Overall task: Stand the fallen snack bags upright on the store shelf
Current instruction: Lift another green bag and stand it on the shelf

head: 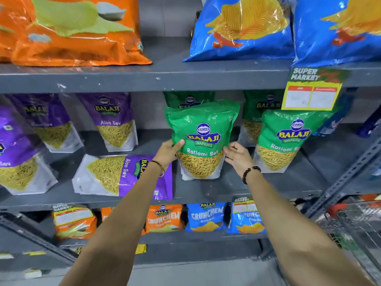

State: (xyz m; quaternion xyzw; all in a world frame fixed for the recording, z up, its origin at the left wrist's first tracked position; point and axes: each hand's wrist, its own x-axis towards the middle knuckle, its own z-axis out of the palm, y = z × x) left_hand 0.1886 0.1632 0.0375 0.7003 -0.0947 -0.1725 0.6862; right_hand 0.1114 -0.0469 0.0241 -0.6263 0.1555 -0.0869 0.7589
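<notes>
Two bare forearms reached up from the bottom of the view toward the middle shelf [206, 195]. The left hand [168, 152] was closed on the left edge of a green Ratlami Sev bag [201, 139], thumb across its front, while the right hand [237, 156] pressed against the right edge with fingers only partly curled. The bag stood upright between them with its base on the grey metal board, probably pinched at both sides so its soft base could settle flat. Just left of it, touching the left wrist, a purple Aloo Sev bag [123, 175] lay flat on its side near the front lip, likely the next one to be stood up. Further back, more purple bags [115, 122] and green bags [282, 139] stood in rows. A yellow price tag [311, 93] hung from the scuffed shelf above, which carried an orange chip bag [72, 32] and blue chip bags [241, 29]. A wire trolley [354, 221] stood at the right
</notes>
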